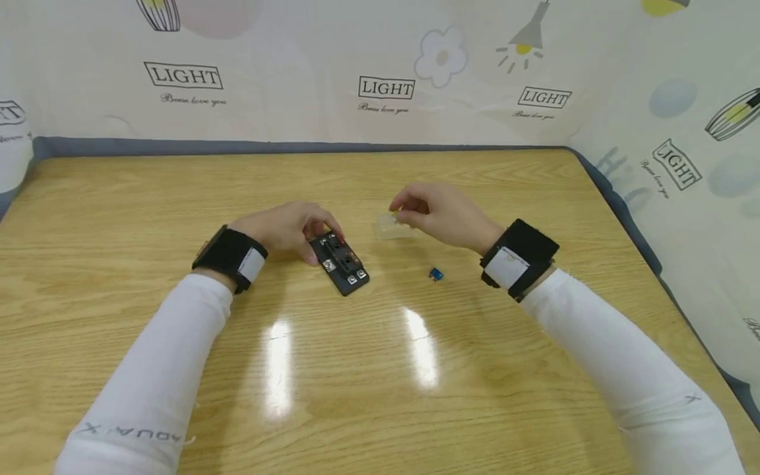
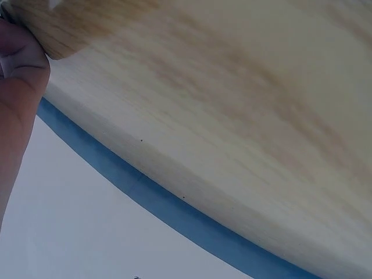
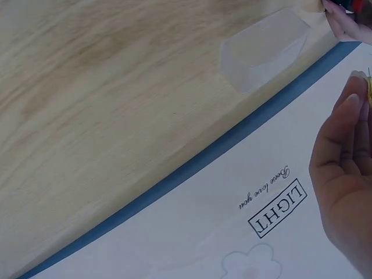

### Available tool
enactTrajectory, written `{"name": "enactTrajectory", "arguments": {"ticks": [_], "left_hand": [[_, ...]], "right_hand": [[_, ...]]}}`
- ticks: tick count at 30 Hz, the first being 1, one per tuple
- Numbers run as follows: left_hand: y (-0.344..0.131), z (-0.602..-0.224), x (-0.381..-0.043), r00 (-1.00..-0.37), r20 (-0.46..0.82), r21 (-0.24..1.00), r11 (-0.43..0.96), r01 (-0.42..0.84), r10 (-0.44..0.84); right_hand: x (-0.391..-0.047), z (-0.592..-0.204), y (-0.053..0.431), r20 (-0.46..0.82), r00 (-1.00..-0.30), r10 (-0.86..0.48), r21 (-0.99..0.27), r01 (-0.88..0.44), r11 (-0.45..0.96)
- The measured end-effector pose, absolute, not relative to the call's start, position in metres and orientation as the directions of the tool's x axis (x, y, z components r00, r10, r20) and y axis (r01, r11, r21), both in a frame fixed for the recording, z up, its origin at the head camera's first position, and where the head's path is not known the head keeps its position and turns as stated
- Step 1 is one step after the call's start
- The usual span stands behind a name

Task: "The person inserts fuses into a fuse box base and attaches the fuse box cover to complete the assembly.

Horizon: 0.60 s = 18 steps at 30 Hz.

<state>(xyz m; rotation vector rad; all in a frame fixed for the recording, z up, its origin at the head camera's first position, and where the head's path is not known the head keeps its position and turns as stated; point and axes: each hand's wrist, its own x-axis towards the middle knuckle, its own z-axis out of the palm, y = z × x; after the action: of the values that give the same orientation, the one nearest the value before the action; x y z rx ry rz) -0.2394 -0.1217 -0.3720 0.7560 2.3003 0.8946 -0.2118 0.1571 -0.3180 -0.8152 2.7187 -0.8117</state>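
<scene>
My left hand (image 1: 286, 227) grips a flat black rectangular board (image 1: 340, 262) by its far left end. Raised black parts and small white-marked square spots show on its face, with a bit of red near the fingers. To the right, my right hand (image 1: 438, 212) pinches a tiny yellow piece (image 3: 369, 92) between thumb and fingers; its kind cannot be made out. Just beyond those fingertips lies a translucent plastic box (image 3: 264, 49), partly overlapped by the hand in the head view. In the left wrist view only part of the left hand (image 2: 20, 75) shows.
A small blue component (image 1: 436, 274) lies on the wooden table (image 1: 332, 369), nearer to me than the right hand. Behind the table's dark blue-grey edge (image 1: 297, 148) hangs a printed white cloth (image 1: 309, 79), which continues along the right side.
</scene>
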Motion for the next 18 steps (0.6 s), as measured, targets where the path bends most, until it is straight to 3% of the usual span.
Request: {"name": "enactTrajectory", "arguments": {"ticks": [7,12,18], "left_hand": [[-0.123,-0.373,-0.240,-0.678,-0.284,0.734,0.609,0.302,0.678],[-0.124,-0.373,-0.240,-0.681,-0.284,0.744,0.603,0.289,0.675],[-0.124,-0.375,-0.241,-0.692,-0.241,0.721,0.603,0.342,0.680]], "right_hand": [[-0.218,-0.308,0.119,-0.047,-0.792,-0.609,-0.541,-0.492,0.682],[-0.218,-0.305,0.093,-0.064,-0.726,-0.684,-0.503,-0.569,0.651],[-0.216,-0.307,0.070,-0.074,-0.689,-0.721,-0.431,-0.630,0.646]]}}
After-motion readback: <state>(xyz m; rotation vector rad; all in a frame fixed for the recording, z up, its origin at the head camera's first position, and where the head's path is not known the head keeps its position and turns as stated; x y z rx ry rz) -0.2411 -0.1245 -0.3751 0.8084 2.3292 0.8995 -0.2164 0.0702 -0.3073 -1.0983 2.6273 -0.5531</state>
